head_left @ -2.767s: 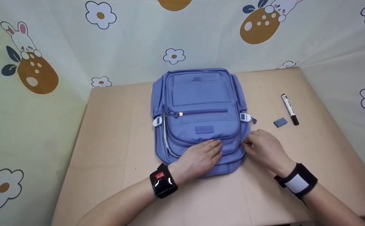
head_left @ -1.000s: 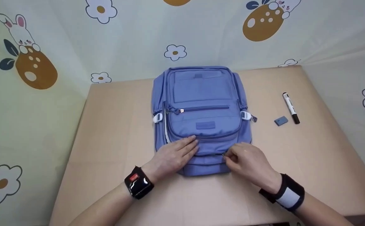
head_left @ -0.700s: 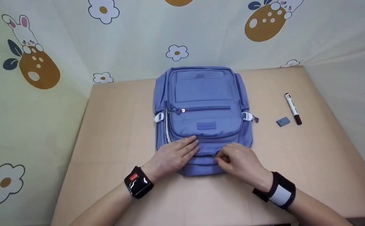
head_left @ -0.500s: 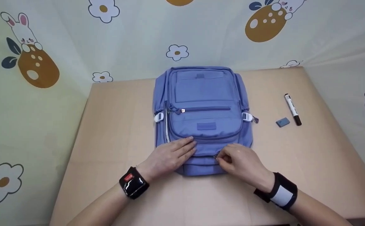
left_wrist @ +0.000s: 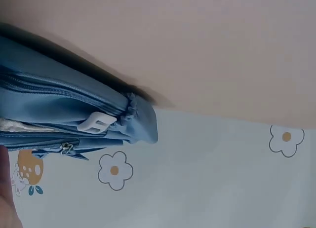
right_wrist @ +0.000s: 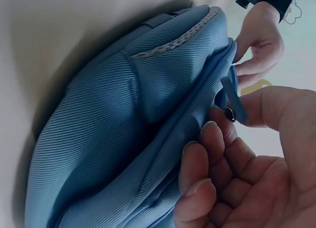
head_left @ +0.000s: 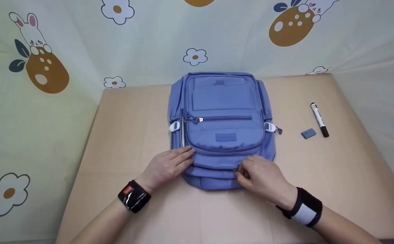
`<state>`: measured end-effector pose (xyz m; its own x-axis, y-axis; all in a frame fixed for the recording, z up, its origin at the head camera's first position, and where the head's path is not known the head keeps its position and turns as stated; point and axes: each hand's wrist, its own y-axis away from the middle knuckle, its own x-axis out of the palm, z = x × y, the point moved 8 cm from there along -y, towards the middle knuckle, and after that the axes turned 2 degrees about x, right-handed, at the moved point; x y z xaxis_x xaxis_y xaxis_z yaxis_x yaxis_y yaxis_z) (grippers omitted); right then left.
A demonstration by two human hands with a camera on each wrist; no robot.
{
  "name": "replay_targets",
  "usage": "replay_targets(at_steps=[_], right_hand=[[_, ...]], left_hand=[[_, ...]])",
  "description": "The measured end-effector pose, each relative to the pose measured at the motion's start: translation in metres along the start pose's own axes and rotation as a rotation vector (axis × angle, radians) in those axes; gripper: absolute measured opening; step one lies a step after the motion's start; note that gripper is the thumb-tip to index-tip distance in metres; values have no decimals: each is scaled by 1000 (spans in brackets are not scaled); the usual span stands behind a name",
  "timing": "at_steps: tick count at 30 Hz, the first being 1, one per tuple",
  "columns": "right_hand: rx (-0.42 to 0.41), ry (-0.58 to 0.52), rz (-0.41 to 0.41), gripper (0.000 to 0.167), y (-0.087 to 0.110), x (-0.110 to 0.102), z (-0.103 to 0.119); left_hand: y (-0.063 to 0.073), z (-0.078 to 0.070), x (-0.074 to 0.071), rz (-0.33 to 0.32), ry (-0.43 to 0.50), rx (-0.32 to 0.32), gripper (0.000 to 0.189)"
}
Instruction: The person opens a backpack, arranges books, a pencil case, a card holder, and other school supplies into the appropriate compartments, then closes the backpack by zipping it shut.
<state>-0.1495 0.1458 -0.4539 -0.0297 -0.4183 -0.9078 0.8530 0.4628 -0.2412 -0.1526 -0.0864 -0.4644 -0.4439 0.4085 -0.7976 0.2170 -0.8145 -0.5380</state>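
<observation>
A blue-purple backpack (head_left: 225,98) lies flat, front side up. My right hand (head_left: 263,178) is at its lower front, thumb and forefinger pinching a zipper pull (right_wrist: 233,102); in the right wrist view the other fingers curl against the fabric. My left hand (head_left: 164,167) rests with fairly straight fingers on the bag's lower left edge, and only a sliver of it enters the left wrist view. White lining (head_left: 183,135) shows along the zipper on the bag's left side. Another zipper pull (head_left: 200,119) sits at the left end of the front pocket zipper.
On the tan table (head_left: 129,135), right of the backpack, lie a small blue-grey eraser (head_left: 308,133) and a white marker with black ends (head_left: 319,119). White side buckles (head_left: 174,126) flank the bag. Behind it hangs a pale curtain (head_left: 149,44) with printed flowers and rabbits.
My right hand has carried the zipper pull from the bag's right side round to its lower front, barely shifting lately. My left hand has slid left from the lower middle to the left edge.
</observation>
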Motion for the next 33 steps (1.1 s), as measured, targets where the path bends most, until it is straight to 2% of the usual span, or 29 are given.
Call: replay_targets(at_steps=[5,10,17,21,24,27,30,33], right_hand=[[-32,33,-9,19,-4,1,14],[-111,70,-41,23,-18,4,39],[-214,110,-69,18,-40,19,69],[-211,104,-66,17,-41,23,68],[-193,91,-47,16,-37,22,62],[-181,72,-35,17,-33,20,55],[-177,40,-43,16,-28,13,48],[-188,9,-87,10,-22,1,37]], left_hand=[[0,0,1,-56,0,-14,25],[3,0,3,-90,2,-23,22],[4,-1,5,-71,-10,-39,20],[2,-3,5,-79,6,-58,17],[-2,-5,3,-110,64,-88,16],[-9,-12,2,-121,136,-113,26],[-18,-22,4,-100,165,-119,34],[-25,-31,7,-67,152,-111,37]])
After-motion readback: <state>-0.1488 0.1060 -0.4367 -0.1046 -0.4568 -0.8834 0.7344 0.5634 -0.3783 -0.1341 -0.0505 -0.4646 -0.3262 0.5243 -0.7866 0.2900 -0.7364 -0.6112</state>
